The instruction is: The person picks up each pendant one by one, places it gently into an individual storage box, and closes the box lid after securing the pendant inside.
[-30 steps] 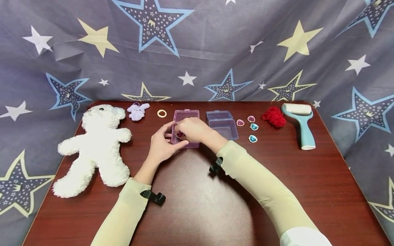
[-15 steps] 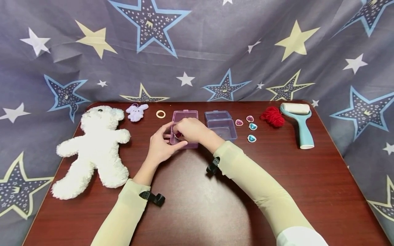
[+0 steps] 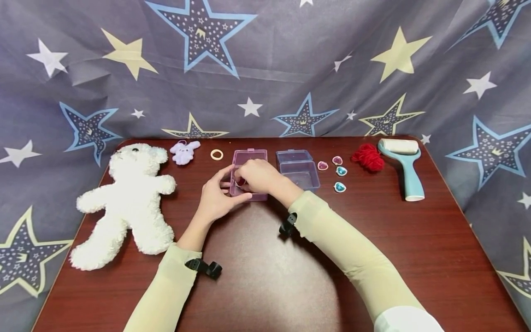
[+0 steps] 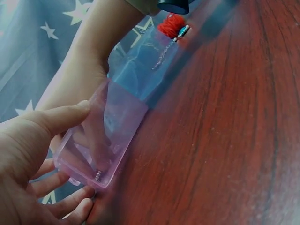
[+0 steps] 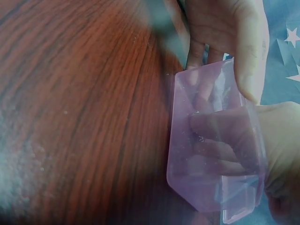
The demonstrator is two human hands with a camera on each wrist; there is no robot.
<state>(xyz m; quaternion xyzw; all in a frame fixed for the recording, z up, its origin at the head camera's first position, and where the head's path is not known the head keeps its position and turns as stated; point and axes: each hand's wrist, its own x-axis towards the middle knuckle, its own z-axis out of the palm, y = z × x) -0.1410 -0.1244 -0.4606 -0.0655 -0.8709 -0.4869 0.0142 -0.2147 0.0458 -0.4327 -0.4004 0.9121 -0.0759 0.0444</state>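
Observation:
A translucent pink plastic box [image 3: 259, 197] stands on the table with its lid folded back. My left hand [image 3: 215, 198] steadies it at the left end, thumb over the near rim and fingers around the side. Inside the box, my right hand [image 3: 261, 176] reaches down with bent fingers and pinches a dark pink heart gem [image 3: 239, 182] near the left wall. Through the box wall in the left wrist view, only the gem's silvery edge [image 4: 97, 176] shows at the fingertips. In the right wrist view, the box wall [image 5: 197, 178] blurs those fingers.
An open bluish clear box [image 3: 299, 174] stands right of the pink one. Beyond it lie two pink gems [image 3: 322, 165] and two blue gems [image 3: 340, 187], red yarn [image 3: 368, 157] and a lint roller [image 3: 408, 170]. Leftward are a ring [image 3: 216, 154], purple plush [image 3: 184, 152] and white teddy bear [image 3: 132, 198].
Both hands stay at the pink box almost unmoved. The whole head view has shifted very slightly left since the first frame.

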